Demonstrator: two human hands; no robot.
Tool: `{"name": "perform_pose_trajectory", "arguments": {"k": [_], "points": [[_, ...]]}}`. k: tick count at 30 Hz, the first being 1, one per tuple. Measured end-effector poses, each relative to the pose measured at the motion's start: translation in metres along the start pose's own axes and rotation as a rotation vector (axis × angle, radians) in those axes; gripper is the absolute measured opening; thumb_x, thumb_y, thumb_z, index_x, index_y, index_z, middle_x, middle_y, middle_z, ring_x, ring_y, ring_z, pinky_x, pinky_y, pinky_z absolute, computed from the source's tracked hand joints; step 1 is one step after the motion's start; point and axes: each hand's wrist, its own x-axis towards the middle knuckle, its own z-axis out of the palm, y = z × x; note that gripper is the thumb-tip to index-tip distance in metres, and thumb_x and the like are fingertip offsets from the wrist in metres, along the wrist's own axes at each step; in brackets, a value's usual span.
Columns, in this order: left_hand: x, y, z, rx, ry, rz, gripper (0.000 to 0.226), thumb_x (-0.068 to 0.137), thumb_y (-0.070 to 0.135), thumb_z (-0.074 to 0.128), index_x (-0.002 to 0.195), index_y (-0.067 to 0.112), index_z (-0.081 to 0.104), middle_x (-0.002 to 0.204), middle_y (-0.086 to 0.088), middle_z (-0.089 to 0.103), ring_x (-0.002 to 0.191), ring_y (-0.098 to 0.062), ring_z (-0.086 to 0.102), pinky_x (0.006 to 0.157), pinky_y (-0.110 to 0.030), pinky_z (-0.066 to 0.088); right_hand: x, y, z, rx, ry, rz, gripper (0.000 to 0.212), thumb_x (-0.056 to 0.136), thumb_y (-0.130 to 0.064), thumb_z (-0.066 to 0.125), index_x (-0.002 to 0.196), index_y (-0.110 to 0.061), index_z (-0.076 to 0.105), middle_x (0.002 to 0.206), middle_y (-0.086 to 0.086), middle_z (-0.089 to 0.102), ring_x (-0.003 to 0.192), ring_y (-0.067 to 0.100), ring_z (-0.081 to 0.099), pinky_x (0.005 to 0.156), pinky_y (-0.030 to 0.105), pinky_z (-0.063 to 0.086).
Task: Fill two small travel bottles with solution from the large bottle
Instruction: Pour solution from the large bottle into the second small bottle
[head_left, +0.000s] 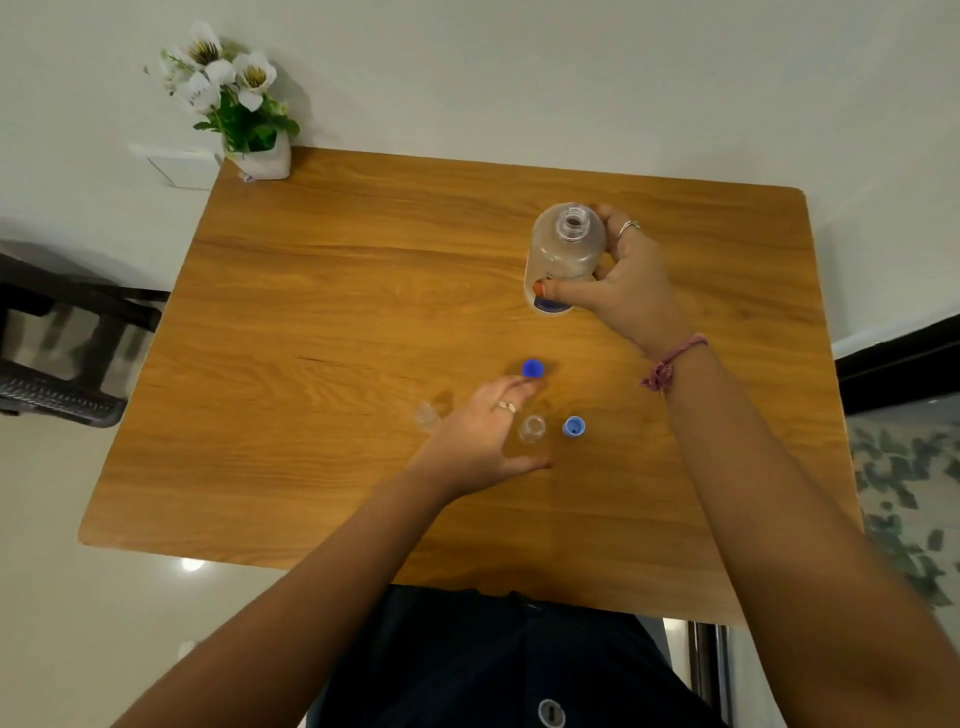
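Two hands share my wooden table (322, 270). Right hand (631, 283) is wrapped around the uncapped large bottle (563, 254), which stands upright toward the far right. Left hand (485, 434) hovers with fingers loose, gripping nothing, between the two small open travel bottles: one (532, 428) by my thumb, the other (427, 415) to its left. Both blue caps (533, 368) (573, 426) lie nearby. I should steady one little bottle, bring the big neck close, and tip slowly; those mouths look narrow.
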Motion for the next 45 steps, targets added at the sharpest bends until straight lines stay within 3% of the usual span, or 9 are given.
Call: {"name": "perform_pose_trajectory", "arguments": {"k": [9, 17, 22, 24, 26, 28, 32, 39, 45], "points": [[0.019, 0.002, 0.027, -0.042, -0.020, -0.036, 0.040, 0.090, 0.013, 0.060, 0.130, 0.012, 0.054, 0.133, -0.004, 0.052, 0.116, -0.020, 0.053, 0.078, -0.005, 0.018, -0.008, 0.000, -0.004, 0.026, 0.001, -0.025, 0.069, 0.058, -0.019, 0.087, 0.116, -0.029, 0.051, 0.115, -0.009, 0.058, 0.105, 0.009, 0.059, 0.086, 0.032, 0.055], [0.018, 0.013, -0.015, -0.325, 0.114, -0.122, 0.039, 0.075, 0.025, 0.081, 0.111, 0.020, 0.065, 0.112, 0.003, 0.060, 0.102, -0.011, 0.057, 0.085, -0.013, 0.040, -0.007, -0.007, -0.007, 0.015, 0.041, 0.022, 0.093, 0.058, -0.023, 0.088, 0.137, -0.013, 0.041, 0.133, 0.001, 0.051, 0.119, 0.013, 0.052, 0.094, 0.034, 0.051], [0.006, 0.026, -0.098, -0.717, 0.312, -0.037, 0.024, 0.067, 0.016, 0.086, 0.078, 0.029, 0.070, 0.103, 0.019, 0.069, 0.108, -0.027, 0.062, 0.093, -0.045, 0.052, -0.007, -0.036, -0.001, -0.026, 0.103, -0.061, 0.082, 0.058, -0.018, 0.088, 0.130, -0.021, 0.050, 0.124, -0.003, 0.057, 0.112, 0.015, 0.057, 0.090, 0.037, 0.053], [0.004, 0.030, -0.130, -0.784, 0.379, -0.011, 0.031, 0.068, 0.007, 0.085, 0.077, 0.032, 0.068, 0.110, 0.001, 0.069, 0.101, -0.038, 0.064, 0.090, -0.050, 0.054, -0.007, -0.053, 0.002, -0.043, 0.122, -0.109, 0.079, 0.057, -0.017, 0.087, 0.128, -0.024, 0.052, 0.122, -0.004, 0.058, 0.110, 0.015, 0.058, 0.089, 0.039, 0.054], [0.002, 0.031, -0.158, -0.844, 0.424, 0.018, 0.033, 0.071, -0.001, 0.081, 0.089, 0.023, 0.067, 0.106, -0.004, 0.069, 0.093, -0.028, 0.069, 0.083, -0.040, 0.058, -0.006, -0.073, 0.007, -0.104, 0.131, -0.171, 0.079, 0.058, -0.020, 0.087, 0.128, -0.025, 0.052, 0.124, -0.003, 0.057, 0.111, 0.016, 0.057, 0.088, 0.039, 0.053], [0.000, 0.034, -0.182, -0.887, 0.462, 0.061, 0.037, 0.071, -0.003, 0.080, 0.100, 0.012, 0.063, 0.096, 0.001, 0.069, 0.087, -0.009, 0.069, 0.075, -0.024, 0.057, -0.006, -0.094, 0.011, -0.219, 0.158, -0.245, 0.077, 0.058, -0.024, 0.086, 0.127, -0.027, 0.053, 0.121, -0.004, 0.057, 0.109, 0.012, 0.055, 0.088, 0.033, 0.052], [-0.004, 0.037, -0.219, -0.919, 0.542, 0.076, 0.040, 0.065, 0.008, 0.087, 0.096, 0.018, 0.063, 0.096, -0.009, 0.072, 0.088, -0.014, 0.071, 0.073, -0.023, 0.057, -0.005, -0.135, 0.019, -0.365, 0.204, -0.401, 0.072, 0.060, -0.022, 0.084, 0.127, -0.023, 0.054, 0.115, -0.003, 0.059, 0.100, 0.004, 0.052, 0.079, 0.005, 0.042], [-0.013, 0.038, -0.260, -0.921, 0.630, 0.163, 0.036, 0.069, 0.013, 0.086, 0.099, 0.021, 0.070, 0.093, 0.001, 0.073, 0.081, -0.008, 0.067, 0.070, -0.018, 0.055, -0.001, -0.202, 0.026, -0.538, 0.260, -0.545, 0.071, 0.061, -0.028, 0.080, 0.127, -0.030, 0.052, 0.119, -0.005, 0.057, 0.108, 0.016, 0.053, 0.087, 0.040, 0.051], [-0.017, 0.042, -0.285, -0.941, 0.690, 0.208, 0.037, 0.070, 0.013, 0.085, 0.104, 0.019, 0.071, 0.090, 0.007, 0.073, 0.080, -0.005, 0.066, 0.066, -0.012, 0.051, 0.005, -0.242, 0.024, -0.693, 0.332, -0.638, 0.068, 0.065, -0.031, 0.077, 0.126, -0.036, 0.049, 0.120, -0.008, 0.055, 0.107, 0.015, 0.049, 0.083, 0.043, 0.051]]}}
